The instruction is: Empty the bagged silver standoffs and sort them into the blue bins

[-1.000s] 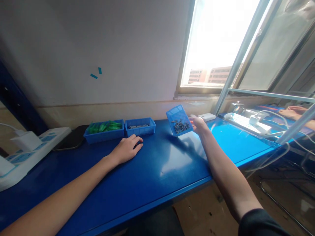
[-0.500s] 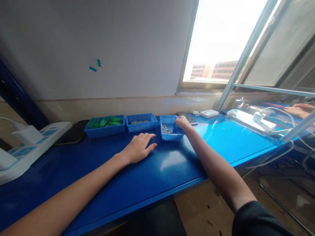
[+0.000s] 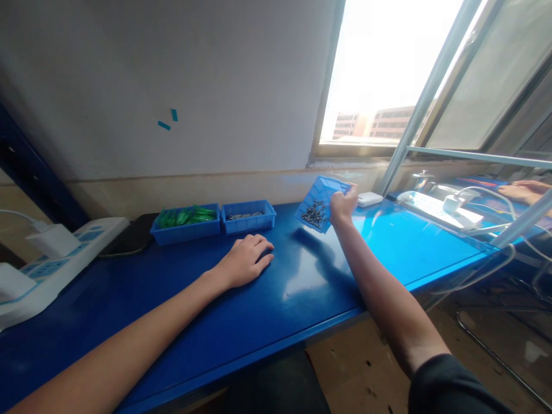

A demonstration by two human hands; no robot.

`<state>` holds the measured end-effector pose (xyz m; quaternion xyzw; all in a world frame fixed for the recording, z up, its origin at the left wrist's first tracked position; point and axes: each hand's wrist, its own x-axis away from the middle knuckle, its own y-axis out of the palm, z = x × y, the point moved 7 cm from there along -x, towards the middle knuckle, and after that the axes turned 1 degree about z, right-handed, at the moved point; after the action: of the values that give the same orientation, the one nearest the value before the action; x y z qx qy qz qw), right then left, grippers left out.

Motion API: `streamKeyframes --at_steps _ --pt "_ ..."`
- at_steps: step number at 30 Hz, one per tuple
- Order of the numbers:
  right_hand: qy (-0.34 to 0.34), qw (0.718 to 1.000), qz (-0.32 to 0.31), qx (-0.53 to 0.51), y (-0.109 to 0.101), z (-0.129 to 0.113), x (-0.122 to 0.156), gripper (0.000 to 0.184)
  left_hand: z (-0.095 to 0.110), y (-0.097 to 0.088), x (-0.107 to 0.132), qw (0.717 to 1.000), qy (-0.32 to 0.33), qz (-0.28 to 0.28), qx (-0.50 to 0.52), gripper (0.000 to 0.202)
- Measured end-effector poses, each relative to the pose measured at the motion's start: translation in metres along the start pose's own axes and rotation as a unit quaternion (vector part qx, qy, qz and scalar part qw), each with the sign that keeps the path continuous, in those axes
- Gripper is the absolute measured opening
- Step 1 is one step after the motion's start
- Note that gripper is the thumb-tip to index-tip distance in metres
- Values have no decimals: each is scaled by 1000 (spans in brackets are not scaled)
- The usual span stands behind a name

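Note:
My right hand (image 3: 344,204) grips the right wall of a small blue plastic bin (image 3: 326,187) and holds it tilted above the table. Small dark metal parts, perhaps screws (image 3: 314,214), are heaped toward the bin's lower left side. My left hand (image 3: 246,260) lies on the blue table (image 3: 241,333) with its fingers spread and nothing in it. Just beyond that hand stands a second blue bin (image 3: 249,225) with metal pieces inside. To its left, a third blue bin (image 3: 187,233) holds green pieces (image 3: 185,215).
At the left are a white power strip (image 3: 92,244) with plugs and a dark phone-like slab (image 3: 129,234). A white box (image 3: 370,199) sits under the window. On the right stand a metal frame (image 3: 431,95) and another power strip (image 3: 440,210); another person's hands (image 3: 524,191) show beyond.
My right hand has lifted the right-hand bin off the table and tilted it, moving slightly right. The metal parts now gather toward its lower side. My left hand stays nearly in place.

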<state>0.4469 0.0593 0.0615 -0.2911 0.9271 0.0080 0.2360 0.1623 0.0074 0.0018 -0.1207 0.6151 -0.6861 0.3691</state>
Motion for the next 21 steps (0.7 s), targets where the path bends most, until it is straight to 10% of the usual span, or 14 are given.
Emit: streamKeyframes --at_steps 3,21 --pt "-32 992 114 34 -16 -8 2 39 0 1 0 1000 0 -1 2 34" --pt "-129 983 112 67 -2 -12 21 31 3 -2 1 1000 4 -6 2 33"
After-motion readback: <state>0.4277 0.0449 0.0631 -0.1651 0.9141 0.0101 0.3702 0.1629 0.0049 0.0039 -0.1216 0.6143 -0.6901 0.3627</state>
